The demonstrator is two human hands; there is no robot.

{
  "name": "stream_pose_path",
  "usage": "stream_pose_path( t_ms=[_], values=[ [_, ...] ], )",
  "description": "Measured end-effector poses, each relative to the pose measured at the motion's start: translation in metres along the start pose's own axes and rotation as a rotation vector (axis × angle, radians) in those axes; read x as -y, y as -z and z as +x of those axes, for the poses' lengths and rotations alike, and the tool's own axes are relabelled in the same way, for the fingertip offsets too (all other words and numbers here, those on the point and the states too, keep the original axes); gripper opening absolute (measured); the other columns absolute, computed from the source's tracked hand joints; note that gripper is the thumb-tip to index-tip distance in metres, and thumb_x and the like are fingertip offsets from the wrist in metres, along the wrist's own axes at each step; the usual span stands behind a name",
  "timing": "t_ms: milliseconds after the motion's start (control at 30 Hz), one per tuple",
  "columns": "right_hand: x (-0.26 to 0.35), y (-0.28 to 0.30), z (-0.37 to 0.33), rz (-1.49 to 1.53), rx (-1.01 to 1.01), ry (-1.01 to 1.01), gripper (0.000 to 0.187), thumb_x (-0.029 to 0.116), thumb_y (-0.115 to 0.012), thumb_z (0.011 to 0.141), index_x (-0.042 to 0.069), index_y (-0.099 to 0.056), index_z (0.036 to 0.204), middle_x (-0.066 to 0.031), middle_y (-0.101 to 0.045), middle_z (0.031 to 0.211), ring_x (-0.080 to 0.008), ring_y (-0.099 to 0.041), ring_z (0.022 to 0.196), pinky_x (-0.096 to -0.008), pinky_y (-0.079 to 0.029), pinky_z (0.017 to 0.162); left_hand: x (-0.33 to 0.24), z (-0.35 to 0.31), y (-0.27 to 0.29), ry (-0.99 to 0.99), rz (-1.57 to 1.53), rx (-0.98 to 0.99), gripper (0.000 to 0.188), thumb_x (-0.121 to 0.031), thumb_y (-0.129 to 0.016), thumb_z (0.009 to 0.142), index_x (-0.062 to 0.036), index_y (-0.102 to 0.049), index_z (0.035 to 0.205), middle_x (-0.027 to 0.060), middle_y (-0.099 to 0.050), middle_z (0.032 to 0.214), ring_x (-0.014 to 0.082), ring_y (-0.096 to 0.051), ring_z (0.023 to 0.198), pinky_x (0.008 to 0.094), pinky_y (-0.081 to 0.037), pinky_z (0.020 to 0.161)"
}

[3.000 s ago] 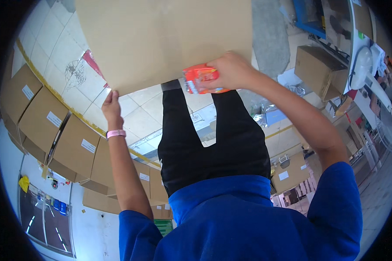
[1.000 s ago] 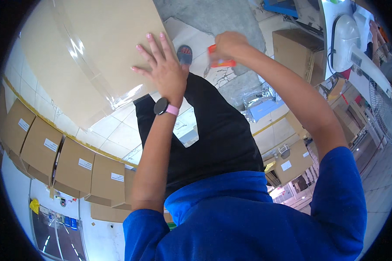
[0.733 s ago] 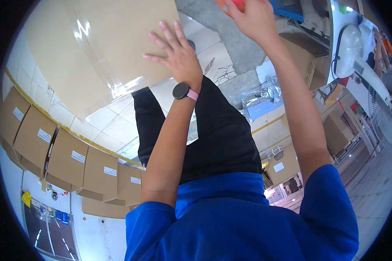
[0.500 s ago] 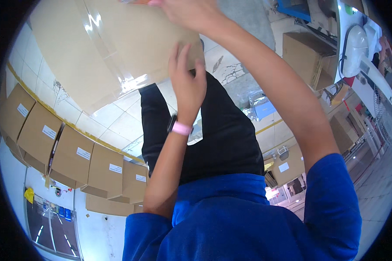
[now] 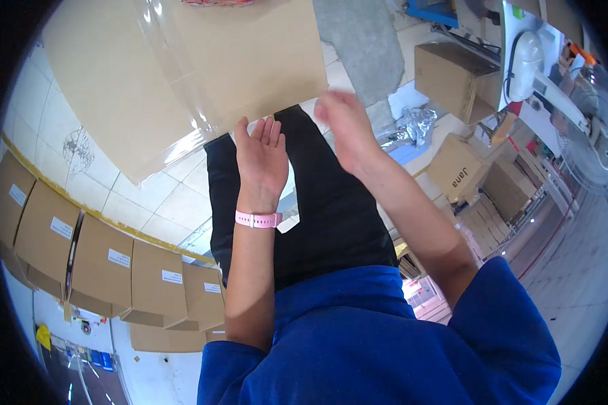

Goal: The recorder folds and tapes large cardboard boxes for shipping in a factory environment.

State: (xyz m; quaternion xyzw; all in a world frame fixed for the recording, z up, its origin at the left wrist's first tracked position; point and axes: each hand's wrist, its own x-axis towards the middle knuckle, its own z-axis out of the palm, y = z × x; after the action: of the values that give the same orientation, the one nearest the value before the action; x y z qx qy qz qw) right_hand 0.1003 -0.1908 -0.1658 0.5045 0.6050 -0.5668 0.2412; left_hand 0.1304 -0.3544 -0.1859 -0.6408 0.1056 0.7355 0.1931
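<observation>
A large brown cardboard carton (image 5: 250, 61) lies in front of me, with clear shiny tape (image 5: 175, 74) running down its face and over the near edge. My left hand (image 5: 261, 158), a pink band at the wrist, is turned palm up with its fingers stretched out at the carton's near edge. I cannot tell whether the fingertips touch it. Just off the carton's near right corner is my right hand (image 5: 348, 128), its fingers smeared by motion. At the far edge of the view, a reddish object (image 5: 219, 3) rests on the carton, partly cut off.
Several labelled brown cartons (image 5: 105, 260) stand in a row at the left, beside a yellow floor line. To the right are an open carton (image 5: 452, 77), crumpled clear plastic (image 5: 415, 128), stacked cardboard (image 5: 486, 223), and a white table (image 5: 554, 47) with a fan (image 5: 591, 135).
My right hand has let go of the reddish object and drawn back toward me, to the carton's near right corner. My left hand has turned palm up and moved slightly left and nearer.
</observation>
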Motion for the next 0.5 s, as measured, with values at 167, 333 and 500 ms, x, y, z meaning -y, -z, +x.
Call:
stream_pose_path(
  t_ms=[167, 333, 500],
  values=[
    [-0.017, -0.010, 0.009, 0.472, -0.106, -0.503, 0.028, 0.023, -0.063, 0.105, 0.007, -0.062, 0.128, -0.0086, -0.063, 0.125, -0.0236, -0.062, 0.118, -0.0420, -0.051, 0.104, -0.009, 0.023, 0.004, -0.028, 0.002, 0.017, 0.094, -0.051, -0.054, 0.110, 0.0137, -0.015, 0.168, 0.0238, -0.026, 0.174, 0.0312, -0.018, 0.167, 0.0424, -0.009, 0.138],
    [0.023, -0.057, 0.049, 0.625, 0.046, -0.358, 0.054, 0.031, -0.056, 0.104, -0.002, -0.046, 0.145, -0.0215, -0.048, 0.157, -0.0365, -0.047, 0.148, -0.0517, -0.036, 0.125, -0.021, 0.042, 0.016, 0.054, 0.061, 0.081, 0.101, -0.055, -0.055, 0.107, 0.0151, -0.014, 0.167, 0.0252, -0.022, 0.176, 0.0344, -0.012, 0.169, 0.0463, -0.007, 0.138],
    [0.037, -0.060, 0.048, 0.793, -0.041, -0.469, 0.072, 0.032, -0.055, 0.102, -0.004, -0.033, 0.160, -0.0188, -0.044, 0.160, -0.0393, -0.038, 0.157, -0.0542, -0.027, 0.131, -0.070, 0.012, 0.053, 0.167, 0.055, -0.018, 0.095, -0.032, -0.063, 0.106, 0.0043, -0.006, 0.173, 0.0199, -0.020, 0.179, 0.0361, -0.019, 0.167, 0.0484, -0.012, 0.137]
  ],
)
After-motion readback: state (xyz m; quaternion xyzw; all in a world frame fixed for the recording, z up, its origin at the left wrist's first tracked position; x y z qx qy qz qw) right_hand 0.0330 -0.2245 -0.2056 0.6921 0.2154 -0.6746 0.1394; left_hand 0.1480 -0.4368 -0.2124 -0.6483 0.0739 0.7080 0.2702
